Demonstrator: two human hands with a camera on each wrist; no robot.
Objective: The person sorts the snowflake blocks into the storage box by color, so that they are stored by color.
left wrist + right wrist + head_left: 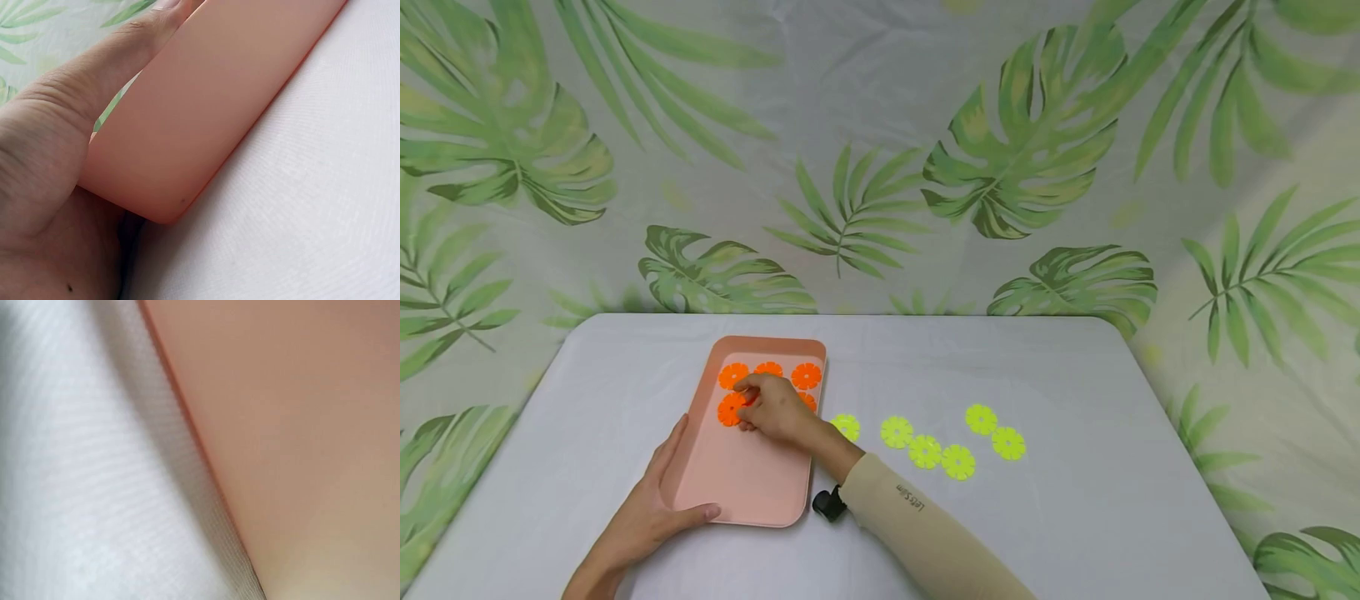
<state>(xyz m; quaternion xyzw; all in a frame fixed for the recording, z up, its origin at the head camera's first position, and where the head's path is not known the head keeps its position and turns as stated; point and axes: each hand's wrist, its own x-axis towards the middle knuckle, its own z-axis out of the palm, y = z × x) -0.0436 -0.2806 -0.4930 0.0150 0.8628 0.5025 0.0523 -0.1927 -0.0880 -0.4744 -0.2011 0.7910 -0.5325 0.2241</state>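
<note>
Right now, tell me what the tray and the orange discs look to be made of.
The tray looks like moulded plastic: smooth, matte pink, with rounded corners and an even raised rim. The orange discs seem thin plastic or foam, flat with notched edges; the material cannot be settled.

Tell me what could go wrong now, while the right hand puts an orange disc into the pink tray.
1. The right hand hides part of the orange discs, so the one it is placing may land on a neighbour.
2. The left hand holds only the near corner of the tray; a push might turn it on the white table.
3. The sleeve passes close to the yellow discs and could brush them.
</note>
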